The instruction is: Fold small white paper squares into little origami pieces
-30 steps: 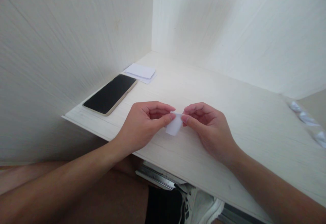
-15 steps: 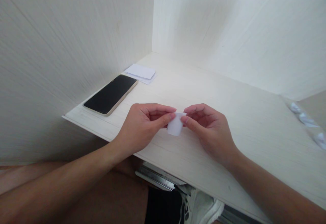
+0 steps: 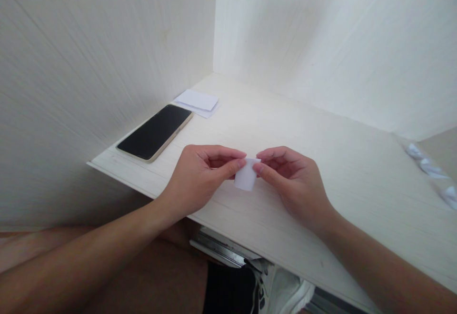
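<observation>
A small piece of white paper [image 3: 245, 177] is held up between my two hands, just above the table near its front edge. It looks folded or curved, and its lower end hangs free. My left hand [image 3: 205, 176] pinches the upper left side between thumb and forefinger. On the opposite side, my right hand [image 3: 293, 178] pinches the upper right edge the same way. The remaining fingers of both hands are curled behind the paper and partly hidden.
A phone [image 3: 155, 133] with a dark screen lies by the left wall. Behind it is a small stack of white paper [image 3: 197, 100]. Several crumpled or folded white paper pieces [image 3: 430, 167] sit at the far right. Below the table edge is an open drawer with a metal rail [image 3: 221, 249].
Both hands stay in nearly the same place. The paper between them has shifted very slightly, with a little more of its face turned toward me.
</observation>
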The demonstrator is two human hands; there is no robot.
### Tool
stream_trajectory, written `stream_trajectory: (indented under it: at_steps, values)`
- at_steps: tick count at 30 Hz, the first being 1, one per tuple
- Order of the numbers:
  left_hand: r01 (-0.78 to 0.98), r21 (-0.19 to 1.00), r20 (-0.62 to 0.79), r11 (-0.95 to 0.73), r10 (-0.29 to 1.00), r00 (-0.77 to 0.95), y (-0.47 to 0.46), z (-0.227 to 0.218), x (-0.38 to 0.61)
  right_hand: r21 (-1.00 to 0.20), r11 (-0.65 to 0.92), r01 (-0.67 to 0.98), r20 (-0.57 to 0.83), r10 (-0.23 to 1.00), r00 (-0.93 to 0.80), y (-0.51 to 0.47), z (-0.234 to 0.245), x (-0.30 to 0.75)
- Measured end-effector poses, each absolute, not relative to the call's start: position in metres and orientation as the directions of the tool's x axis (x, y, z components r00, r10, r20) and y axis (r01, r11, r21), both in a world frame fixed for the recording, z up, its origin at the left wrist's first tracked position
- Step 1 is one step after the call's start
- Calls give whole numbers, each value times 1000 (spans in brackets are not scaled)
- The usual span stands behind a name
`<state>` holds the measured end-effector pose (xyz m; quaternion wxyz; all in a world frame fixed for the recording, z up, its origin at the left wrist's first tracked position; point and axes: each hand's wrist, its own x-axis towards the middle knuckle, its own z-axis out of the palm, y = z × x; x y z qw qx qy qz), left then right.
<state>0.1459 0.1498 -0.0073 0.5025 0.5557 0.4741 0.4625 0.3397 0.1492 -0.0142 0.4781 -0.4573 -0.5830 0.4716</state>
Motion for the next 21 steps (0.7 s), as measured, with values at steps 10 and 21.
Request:
stream_trajectory:
  at_steps: [10,21]
  values:
    - [93,993,55,-67,990,132,150,-6,145,-988,132,77,122,985,-123,150,-16,340]
    - [76,996,43,-53,990,132,151,-8,145,-998,30,50,18,972,-233,152,-16,343]
